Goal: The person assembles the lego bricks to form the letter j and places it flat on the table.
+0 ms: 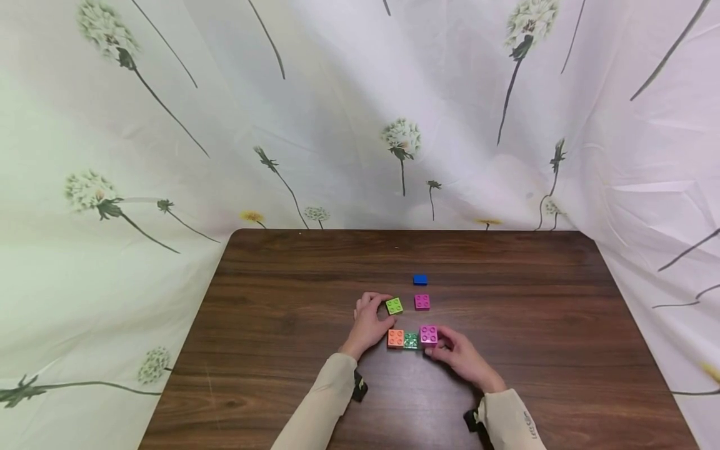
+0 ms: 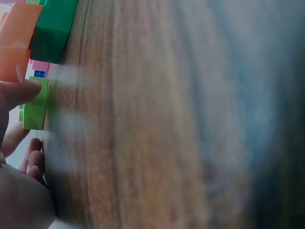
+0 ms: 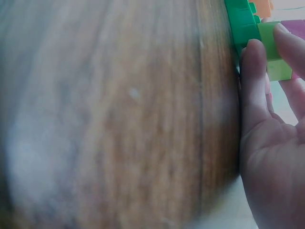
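In the head view my left hand (image 1: 369, 325) pinches a lime green toy building brick (image 1: 394, 305) between thumb and fingertips; its studs face up and it sits slightly turned. The left wrist view shows the thumb across this lime brick (image 2: 37, 107). My right hand (image 1: 462, 357) holds a pink brick (image 1: 429, 333) at the right end of a longer dark green brick (image 1: 410, 340). Another lime brick (image 3: 272, 42) shows between the pink and dark green ones in the right wrist view. An orange brick (image 1: 395, 338) is stacked on the dark green brick's left end.
Beyond the hands lie a magenta brick (image 1: 422, 302) and, farther back, a small blue brick (image 1: 420, 280). All are on a dark wooden table (image 1: 281, 325). A white cloth with dandelion prints (image 1: 349, 125) hangs behind and beside the table.
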A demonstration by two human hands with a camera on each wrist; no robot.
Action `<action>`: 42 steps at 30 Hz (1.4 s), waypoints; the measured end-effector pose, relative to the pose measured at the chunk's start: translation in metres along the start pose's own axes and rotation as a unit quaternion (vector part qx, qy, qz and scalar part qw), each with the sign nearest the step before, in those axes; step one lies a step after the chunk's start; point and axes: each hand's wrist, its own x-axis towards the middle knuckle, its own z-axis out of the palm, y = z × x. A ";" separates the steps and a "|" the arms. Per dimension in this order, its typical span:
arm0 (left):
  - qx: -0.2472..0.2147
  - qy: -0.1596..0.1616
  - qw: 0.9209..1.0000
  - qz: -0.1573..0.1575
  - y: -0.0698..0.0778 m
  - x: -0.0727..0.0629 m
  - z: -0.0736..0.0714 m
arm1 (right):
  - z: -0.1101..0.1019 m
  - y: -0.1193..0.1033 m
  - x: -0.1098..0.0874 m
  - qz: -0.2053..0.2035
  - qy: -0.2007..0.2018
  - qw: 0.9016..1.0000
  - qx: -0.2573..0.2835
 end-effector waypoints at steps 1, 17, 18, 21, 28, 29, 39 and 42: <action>0.002 0.002 1.000 0.002 0.000 0.000 0.000 | 0.000 0.000 0.000 -0.001 0.000 1.000 -0.001; 0.013 0.011 1.000 -0.003 0.000 0.000 0.002 | -0.001 0.002 0.001 -0.013 -0.007 1.000 -0.004; 0.010 0.011 1.000 -0.004 0.000 -0.001 0.002 | -0.001 0.002 0.001 -0.013 -0.005 1.000 -0.004; 0.006 0.008 1.000 -0.008 0.001 -0.001 0.001 | 0.000 0.001 0.000 -0.009 -0.002 1.000 -0.004; -0.004 0.001 1.000 -0.026 0.002 -0.005 -0.003 | 0.000 0.000 -0.001 -0.004 -0.002 1.000 0.001; -0.007 0.001 1.000 -0.029 0.002 -0.005 -0.003 | 0.000 0.000 -0.001 -0.003 -0.002 1.000 0.001; -0.033 0.005 0.999 -0.033 0.001 -0.009 -0.007 | 0.000 0.000 0.000 -0.006 0.000 1.000 -0.001; -0.042 0.009 0.999 -0.032 -0.001 -0.009 -0.007 | 0.000 0.000 0.000 -0.003 0.001 1.000 -0.001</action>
